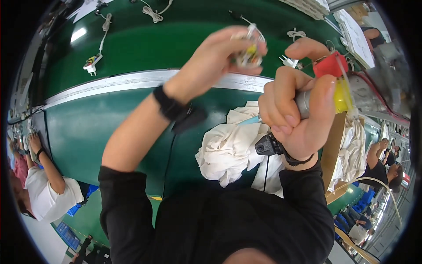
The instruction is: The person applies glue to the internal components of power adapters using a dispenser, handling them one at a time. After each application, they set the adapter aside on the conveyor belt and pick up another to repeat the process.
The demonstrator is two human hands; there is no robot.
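Note:
My left hand (220, 50), blurred by motion, is closed on a white plug adapter (249, 57) with its inner circuit parts showing and a white cord rising from it. My right hand (296, 101) wraps around a grey cylindrical tool (303, 103) with a yellow band and a red part (330, 65) near the raised index finger. A light blue tip (249, 121) sticks out to the left below that hand, over a crumpled white cloth (231, 149). The tool's far end, at the right, is blurred.
On the green conveyor (145, 48) lie an opened plug adapter (92, 63) with its cord, coiled cords (153, 15) and another plug (290, 61). A metal rail (118, 89) borders the near bench (88, 127). A cardboard box (332, 149) with white cloth stands right. A co-worker (52, 189) sits left.

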